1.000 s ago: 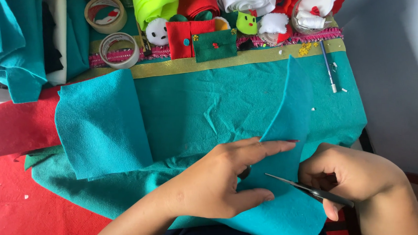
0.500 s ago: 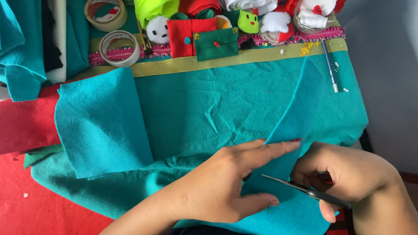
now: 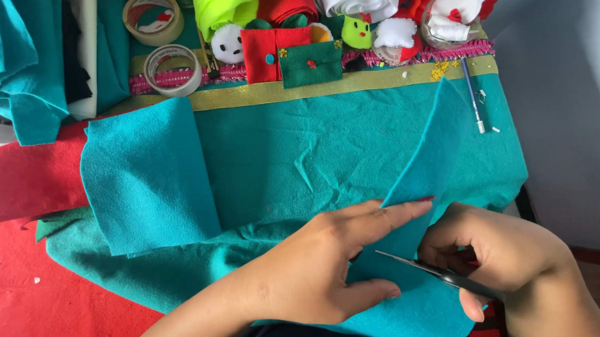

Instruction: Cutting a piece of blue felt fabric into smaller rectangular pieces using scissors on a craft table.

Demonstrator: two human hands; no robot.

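The person's left hand [image 3: 324, 268] is lying across a piece of teal felt [image 3: 425, 183] at the near edge of the desk, fingers stretched out flat and the thumb tucked beneath, so the grip is pinching the felt between thumb and fingers. That piece is standing up in a fold, its pointed corner rising toward the far side while its lower part is draping over the near edge. The right hand [image 3: 499, 254] is sitting just beside the left, its grip curled tight around the handles of a pair of scissors [image 3: 433, 274]. The dark blades are pointing left, toward the left hand, with their tips lying on the felt near the left fingers; I cannot tell how far apart the blades are.

Under both hands a larger teal cloth [image 3: 299, 155] is covering the desk, wrinkled in the middle. A second, squarish teal felt sheet [image 3: 145, 178] is lying on it to the left, well apart from the hands. Red felt [image 3: 22, 288] is showing at the left. Along the far edge two rolls of tape [image 3: 171, 69], a small red and green felt pouch [image 3: 291, 54] and small stuffed felt figures are lined up, and a blue pen [image 3: 472, 93] is lying at the right.
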